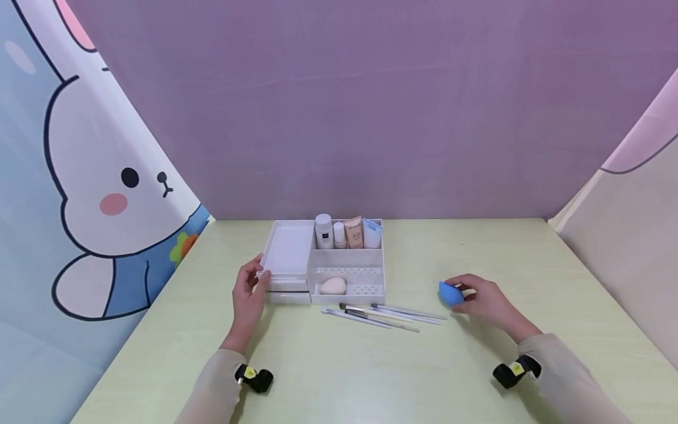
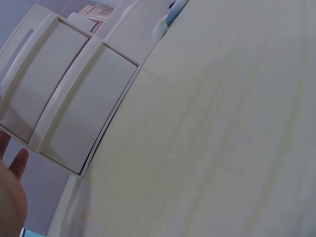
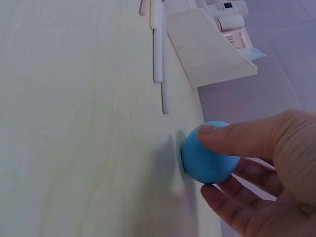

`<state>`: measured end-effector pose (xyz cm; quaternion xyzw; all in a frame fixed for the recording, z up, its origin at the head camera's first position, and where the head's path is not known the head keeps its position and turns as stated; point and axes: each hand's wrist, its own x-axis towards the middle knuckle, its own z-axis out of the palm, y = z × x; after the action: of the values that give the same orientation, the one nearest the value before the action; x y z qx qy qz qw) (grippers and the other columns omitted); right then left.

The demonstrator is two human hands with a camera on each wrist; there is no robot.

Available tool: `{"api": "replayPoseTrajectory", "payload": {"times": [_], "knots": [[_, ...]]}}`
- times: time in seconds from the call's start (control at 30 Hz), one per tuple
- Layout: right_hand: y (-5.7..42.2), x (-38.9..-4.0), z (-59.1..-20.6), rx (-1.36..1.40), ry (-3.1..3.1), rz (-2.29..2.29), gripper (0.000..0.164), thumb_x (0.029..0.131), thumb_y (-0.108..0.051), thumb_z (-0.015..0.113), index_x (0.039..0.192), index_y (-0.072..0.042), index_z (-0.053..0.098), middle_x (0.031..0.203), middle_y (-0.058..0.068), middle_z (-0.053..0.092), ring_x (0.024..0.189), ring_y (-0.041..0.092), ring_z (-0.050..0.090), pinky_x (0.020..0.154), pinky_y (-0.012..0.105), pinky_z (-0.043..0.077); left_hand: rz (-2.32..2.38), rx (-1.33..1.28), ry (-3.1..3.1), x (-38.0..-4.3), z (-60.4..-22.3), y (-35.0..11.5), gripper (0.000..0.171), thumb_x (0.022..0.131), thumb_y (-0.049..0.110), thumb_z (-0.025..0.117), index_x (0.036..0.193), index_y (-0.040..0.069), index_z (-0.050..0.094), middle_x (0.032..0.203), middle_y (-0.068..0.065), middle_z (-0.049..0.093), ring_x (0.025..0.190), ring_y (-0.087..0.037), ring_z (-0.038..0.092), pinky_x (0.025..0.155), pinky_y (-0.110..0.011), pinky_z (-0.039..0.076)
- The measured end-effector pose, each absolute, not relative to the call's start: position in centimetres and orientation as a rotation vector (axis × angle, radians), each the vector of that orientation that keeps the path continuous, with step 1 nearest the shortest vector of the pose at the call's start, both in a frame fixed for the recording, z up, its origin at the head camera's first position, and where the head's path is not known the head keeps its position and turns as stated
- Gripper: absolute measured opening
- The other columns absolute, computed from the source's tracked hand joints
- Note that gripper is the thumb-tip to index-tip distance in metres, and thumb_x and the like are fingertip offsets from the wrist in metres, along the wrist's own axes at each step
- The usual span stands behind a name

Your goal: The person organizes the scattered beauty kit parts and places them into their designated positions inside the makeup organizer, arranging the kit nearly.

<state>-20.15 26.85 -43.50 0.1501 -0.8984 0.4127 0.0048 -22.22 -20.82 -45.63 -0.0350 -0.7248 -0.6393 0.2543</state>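
Observation:
In the head view my right hand (image 1: 484, 300) pinches a blue makeup sponge (image 1: 450, 294) between thumb and fingers, low over the table. The right wrist view shows the thumb across the sponge (image 3: 210, 158) and fingertips beneath it. My left hand (image 1: 250, 294) touches the left front corner of a white makeup organizer (image 1: 286, 250), its fingers relaxed along that side. Two drawers (image 2: 94, 98) face the left wrist camera, both pushed in. A pale pink makeup sponge (image 1: 333, 286) lies in the organizer's front compartment.
Several makeup brushes (image 1: 381, 315) lie loosely in front of the organizer. Its back compartment holds a white bottle (image 1: 324, 231), a smaller bottle (image 1: 339, 235), a BB cream tube (image 1: 354, 233) and a light blue tube (image 1: 372, 234). A purple backdrop (image 1: 371, 118) rises behind the table.

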Motion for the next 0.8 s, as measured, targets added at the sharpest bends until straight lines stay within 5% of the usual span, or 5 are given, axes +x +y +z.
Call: {"api": "replayPoseTrajectory", "payload": {"times": [0.8], "knots": [[22.9,-22.4,-40.5,0.742,-2.641,1.182,0.041,0.078,0.008,0.078,0.117,0.007,0.066,0.114,0.021,0.066,0.099,0.038,0.063,0.079,0.046,0.056,-1.735,-0.091,-1.960,-22.3,-45.6,-20.8,0.015,0.100,0.003,0.057,0.109,-0.006,0.049,0.144,-0.014,0.053,0.127,-0.015,0.048,0.095,-0.017,0.039]]}}
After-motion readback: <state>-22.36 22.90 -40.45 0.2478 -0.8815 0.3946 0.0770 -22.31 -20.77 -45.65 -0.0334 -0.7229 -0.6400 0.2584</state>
